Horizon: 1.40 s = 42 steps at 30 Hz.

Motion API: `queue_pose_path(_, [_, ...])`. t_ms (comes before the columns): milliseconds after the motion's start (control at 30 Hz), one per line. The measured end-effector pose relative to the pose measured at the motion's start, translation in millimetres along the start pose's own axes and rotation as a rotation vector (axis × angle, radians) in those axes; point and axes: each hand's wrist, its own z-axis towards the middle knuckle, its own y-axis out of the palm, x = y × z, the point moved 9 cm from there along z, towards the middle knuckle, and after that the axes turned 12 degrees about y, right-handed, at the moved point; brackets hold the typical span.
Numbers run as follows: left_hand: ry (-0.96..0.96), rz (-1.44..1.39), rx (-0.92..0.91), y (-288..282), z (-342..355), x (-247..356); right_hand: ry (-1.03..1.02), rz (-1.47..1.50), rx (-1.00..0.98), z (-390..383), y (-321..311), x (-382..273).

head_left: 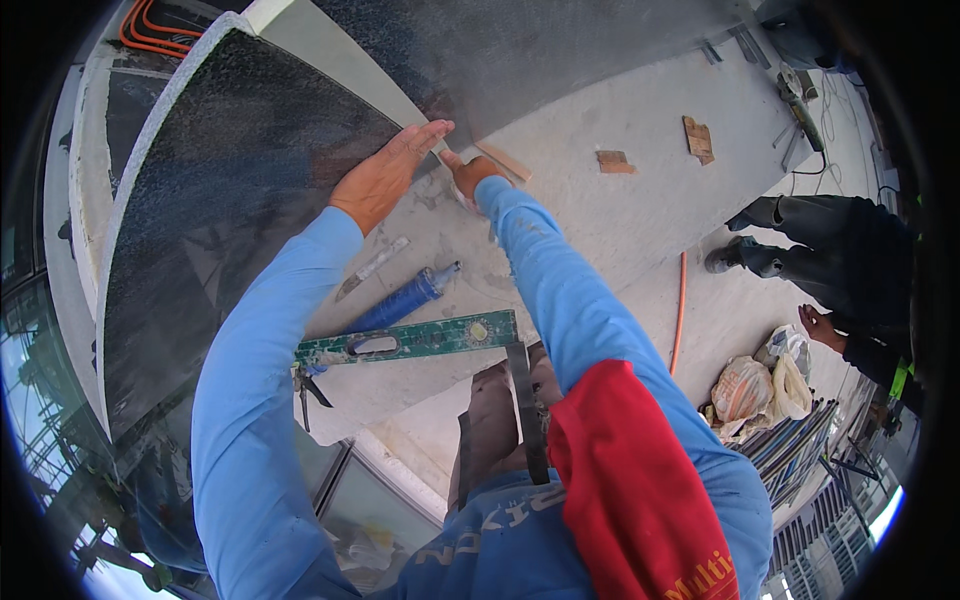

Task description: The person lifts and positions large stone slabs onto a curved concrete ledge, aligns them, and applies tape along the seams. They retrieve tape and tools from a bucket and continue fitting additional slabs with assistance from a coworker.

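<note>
My left hand (pixel 392 178) lies flat with its fingers together along the pale band (pixel 345 62) that edges the dark panel (pixel 235 130). My right hand (pixel 472 178) points its forefinger at the narrow end of that band, the other fingers curled; I cannot tell whether that grip pinches anything.

The panel rises at the left of the pale work surface (pixel 570 240), the corner at my fingers reaching over its far part. It looks like stone to me, so I judge it heavy and stiff, its smooth face slippery if wet or dusty, its thin corners easy to chip. I would take hold along the broad edges, with flat palms, away from the tip.

A wooden strip (pixel 503 161) lies just beside my right hand. Nearer the surface's near edge lie a scraper (pixel 373 268), a blue caulking gun (pixel 392 304) and a green level (pixel 430 339).
</note>
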Motion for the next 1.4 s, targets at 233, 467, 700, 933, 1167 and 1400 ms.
queue_pose_path(233, [0.207,-0.015,-0.04,23.0,36.3,61.3,0.044,-0.064,-0.004,4.4,3.7,3.8])
queue_pose_path(467, [0.236,-0.006,-0.08,26.0,38.6,70.6,-0.161,0.207,-0.113,-27.6,9.0,39.7])
queue_pose_path(700, [0.236,-0.024,-0.078,22.7,38.3,66.2,0.056,0.029,0.022,-48.9,-2.8,55.8])
queue_pose_path(933, [0.217,0.033,-0.101,23.8,42.9,70.6,0.16,-0.141,-0.039,32.2,16.9,31.7])
queue_pose_path(1167, [0.248,-0.071,-0.099,30.7,57.6,100.5,0.116,-0.312,-0.09,60.6,37.0,6.8])
queue_pose_path(1400, [0.272,-0.056,-0.124,37.0,73.9,113.6,0.248,-0.04,-0.157,65.4,31.7,13.7])
